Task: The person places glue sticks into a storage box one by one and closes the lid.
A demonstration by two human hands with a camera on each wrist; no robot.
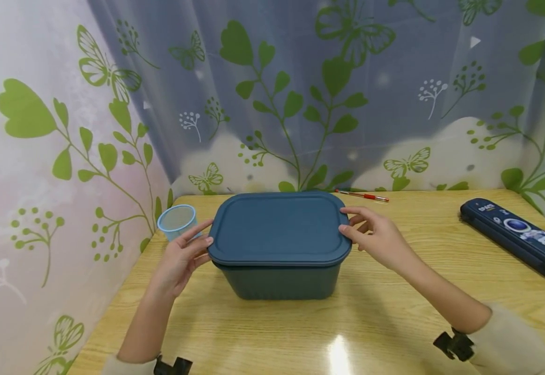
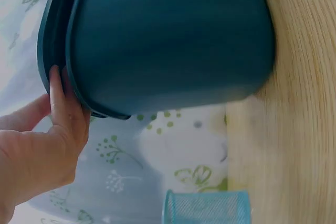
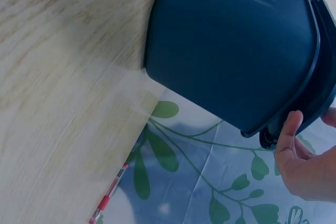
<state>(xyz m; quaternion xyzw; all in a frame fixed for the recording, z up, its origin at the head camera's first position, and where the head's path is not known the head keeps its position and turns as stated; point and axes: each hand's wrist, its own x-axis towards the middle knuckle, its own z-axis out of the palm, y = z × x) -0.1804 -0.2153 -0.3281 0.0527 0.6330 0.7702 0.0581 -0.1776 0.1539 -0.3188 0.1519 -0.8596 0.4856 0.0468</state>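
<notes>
A dark teal plastic box (image 1: 284, 284) stands on the wooden table, with its matching lid (image 1: 279, 229) over the top. Both wrist views show a gap between the lid and the box rim. At the lid's left edge my left hand (image 1: 178, 265) pinches it, thumb on top and fingers underneath; in the left wrist view those fingers (image 2: 59, 103) reach into the gap. My right hand (image 1: 380, 237) pinches the opposite edge, thumb on the lid's top. The inside of the box is hidden.
A light blue mesh cup (image 1: 177, 221) stands behind my left hand. A red pen (image 1: 366, 196) lies at the table's back edge near the curtain (image 1: 300, 172). On the far right lies a dark blue pencil case (image 1: 518, 234) with a space print.
</notes>
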